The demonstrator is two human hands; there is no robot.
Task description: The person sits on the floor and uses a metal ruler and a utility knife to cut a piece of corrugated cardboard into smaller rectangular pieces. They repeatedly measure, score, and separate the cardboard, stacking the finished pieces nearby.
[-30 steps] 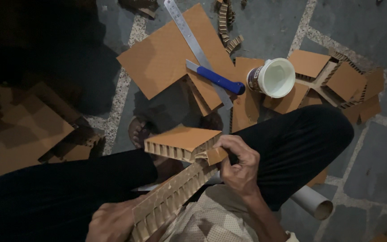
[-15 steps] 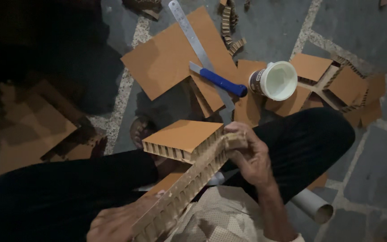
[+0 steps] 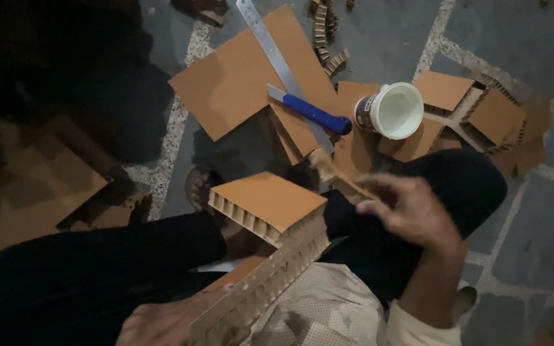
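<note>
A thick honeycomb cardboard block (image 3: 267,205) with an orange top rests over my lap. A long honeycomb cardboard strip (image 3: 261,288) runs from its near edge down to my left hand (image 3: 161,323), which grips the strip's lower end. My right hand (image 3: 411,214) is raised and blurred to the right of the block, pinching a thin cardboard sliver (image 3: 335,173) that points up and left. My dark trouser legs (image 3: 97,269) spread under the block.
On the stone floor ahead lie a large orange cardboard sheet (image 3: 238,83), a steel ruler (image 3: 270,45), a blue-handled knife (image 3: 312,112) and a white cup (image 3: 392,110). Cardboard offcuts (image 3: 488,115) sit at right, more cardboard pieces (image 3: 33,179) at left, a white tube (image 3: 466,298) by my right leg.
My right hand has let go of the block's right end and moved up and right, now holding a thin sliver. The block and strip stay on my lap.
</note>
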